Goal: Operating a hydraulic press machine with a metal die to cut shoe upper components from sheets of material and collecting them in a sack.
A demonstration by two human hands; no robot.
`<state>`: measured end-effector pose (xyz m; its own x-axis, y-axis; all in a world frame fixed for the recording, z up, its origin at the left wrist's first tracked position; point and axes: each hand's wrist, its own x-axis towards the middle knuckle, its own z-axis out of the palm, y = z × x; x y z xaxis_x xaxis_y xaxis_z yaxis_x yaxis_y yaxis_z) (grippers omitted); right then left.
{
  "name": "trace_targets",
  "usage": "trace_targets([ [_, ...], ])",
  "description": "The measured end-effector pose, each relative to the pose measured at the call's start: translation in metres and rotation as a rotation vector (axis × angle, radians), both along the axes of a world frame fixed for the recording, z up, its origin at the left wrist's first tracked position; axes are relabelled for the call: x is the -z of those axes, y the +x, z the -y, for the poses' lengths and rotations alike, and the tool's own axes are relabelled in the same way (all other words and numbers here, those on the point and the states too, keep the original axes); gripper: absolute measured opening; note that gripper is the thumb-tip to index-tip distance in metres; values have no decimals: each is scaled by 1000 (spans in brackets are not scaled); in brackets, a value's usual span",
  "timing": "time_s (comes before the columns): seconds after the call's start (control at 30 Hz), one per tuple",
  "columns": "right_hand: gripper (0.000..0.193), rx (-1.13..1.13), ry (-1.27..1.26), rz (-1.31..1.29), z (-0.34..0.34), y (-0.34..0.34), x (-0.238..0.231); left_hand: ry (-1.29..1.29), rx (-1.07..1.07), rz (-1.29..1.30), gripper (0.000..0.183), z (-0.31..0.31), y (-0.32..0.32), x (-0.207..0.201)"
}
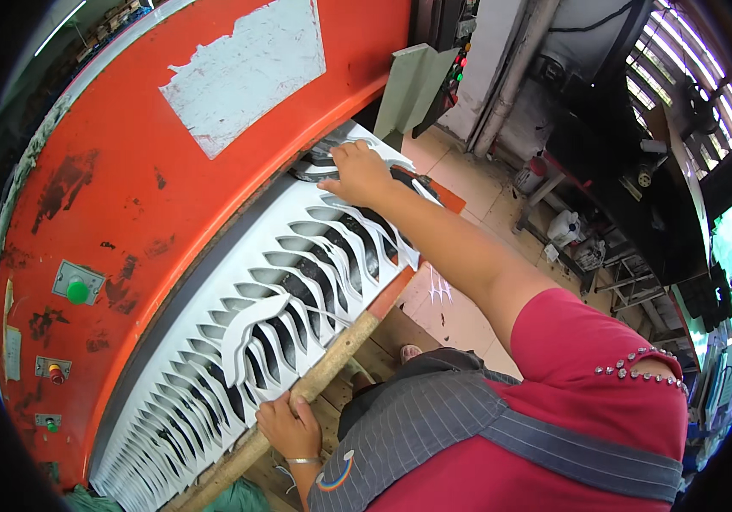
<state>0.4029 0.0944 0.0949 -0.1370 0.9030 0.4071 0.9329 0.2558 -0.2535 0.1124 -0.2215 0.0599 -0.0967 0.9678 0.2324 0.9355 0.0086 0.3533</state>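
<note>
A long white sheet [159, 388] lies on the bed of an orange-red machine, full of rows of curved, leaf-like slits with dark gaps. At its far right end my right hand [357, 173] reaches in, thumb and fingers around a grey curved cutting die [308, 170] partly tucked under the machine's edge. Near me, my left hand [291, 428] rests bent over a wooden bar [336, 357] along the sheet's near edge. A loose wavy white piece [242, 334] lies on top of the cut sheet, between my hands.
The orange-red machine body [169, 196] rises over the sheet's far side, with a green button [77, 292] and a red knob [57, 374]. A grey-green metal plate [408, 90] juts out beyond my right hand. White scraps [438, 286] lie on the tiled floor. A dark table [613, 205] stands at right.
</note>
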Motion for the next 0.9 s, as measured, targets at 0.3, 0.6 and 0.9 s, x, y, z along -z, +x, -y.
trace_targets([
  [0.3, 57, -233, -261, -191, 12, 29, 2, -8, 180, 79, 19, -17, -30, -65],
  [0.6, 59, -314, -196, -295, 25, 21, 63, -194, 341, 762, 40, -275, 38, -7],
  [0.9, 56, -404, -67, -328, 33, 28, 89, -237, 310, 1167, 51, -335, 95, 36],
])
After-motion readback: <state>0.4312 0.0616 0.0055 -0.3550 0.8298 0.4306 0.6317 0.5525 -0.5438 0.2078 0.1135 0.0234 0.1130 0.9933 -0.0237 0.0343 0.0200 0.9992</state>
